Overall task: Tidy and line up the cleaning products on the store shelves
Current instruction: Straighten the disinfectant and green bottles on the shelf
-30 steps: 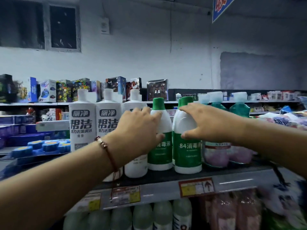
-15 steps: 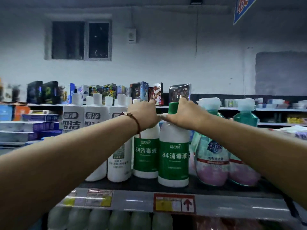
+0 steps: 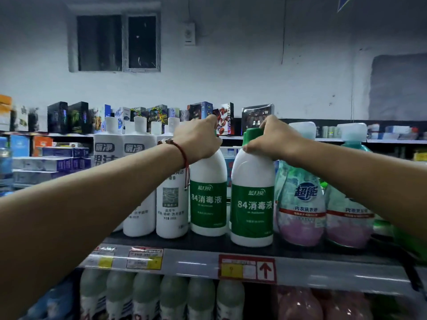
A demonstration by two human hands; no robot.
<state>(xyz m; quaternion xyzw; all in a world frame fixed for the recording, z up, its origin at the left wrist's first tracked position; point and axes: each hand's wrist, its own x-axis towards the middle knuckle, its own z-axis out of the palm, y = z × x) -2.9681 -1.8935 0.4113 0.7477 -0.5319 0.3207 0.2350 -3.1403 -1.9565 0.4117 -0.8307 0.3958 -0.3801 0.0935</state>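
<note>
Near the shelf (image 3: pixel 196 262) edge, each hand's grip holds 1 disinfectant bottle's neck: left hand (image 3: pixel 198 139), right hand (image 3: pixel 275 139).

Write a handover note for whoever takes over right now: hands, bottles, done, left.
Left hand grips the top of the left 84 bottle.
Right hand grips the green cap of the right 84 bottle.
Both bottles stand upright on the shelf, labels forward; the right one sits nearer the front edge.
Left: even the pair up, then let go.
</note>
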